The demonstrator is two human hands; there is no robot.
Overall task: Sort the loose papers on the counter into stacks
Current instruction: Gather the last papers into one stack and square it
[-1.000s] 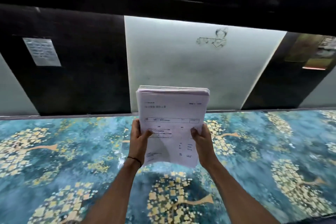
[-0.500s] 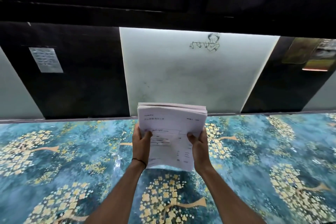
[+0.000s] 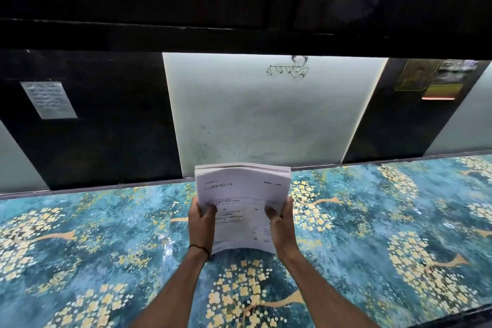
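Observation:
A thick stack of white printed papers [image 3: 241, 189] stands upright on its lower edge above the blue counter [image 3: 93, 247], slightly bowed. My left hand [image 3: 201, 224] grips its left side with the thumb across the front sheet. My right hand [image 3: 279, 221] grips the right side the same way. The top sheet shows a printed form with a table. No other loose sheets are visible on the counter.
The counter has a blue and gold flower pattern and runs left to right. Behind it rise black panels and a lit white panel [image 3: 266, 114] with a small drawing. A paper notice [image 3: 49, 100] hangs at left, pictures [image 3: 436, 78] at right. A dark cabinet hangs overhead.
Both hands have lowered the paper stack toward the counter. It looks lower in view and its bottom edge now curves near the surface.

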